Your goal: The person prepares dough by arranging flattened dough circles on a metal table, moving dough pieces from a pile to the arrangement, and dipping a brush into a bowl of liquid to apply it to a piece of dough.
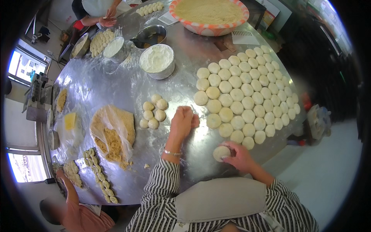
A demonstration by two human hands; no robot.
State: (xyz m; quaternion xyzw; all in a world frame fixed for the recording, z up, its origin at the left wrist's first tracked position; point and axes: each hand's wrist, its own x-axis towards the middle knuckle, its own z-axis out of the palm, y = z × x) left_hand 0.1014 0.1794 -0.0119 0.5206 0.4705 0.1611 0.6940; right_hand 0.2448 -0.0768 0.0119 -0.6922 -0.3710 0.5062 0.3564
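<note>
My right hand has its thumb and fingers around a round, flattened dough cake near the table's front edge. My left hand, with a bracelet at the wrist, is over the middle of the steel table. Its fingers are curled, and whether anything lies under them is hidden. Just left of it sits a small group of smooth dough balls. Rows of pale round dough cakes cover the table's right side, close together; the nearest lie just beyond my right hand.
A bag of crumbly filling and a row of dough pieces lie left. Farther back are a flour tub, a steel bowl and a large patterned basin. Co-workers' hands and arm reach in from the left side.
</note>
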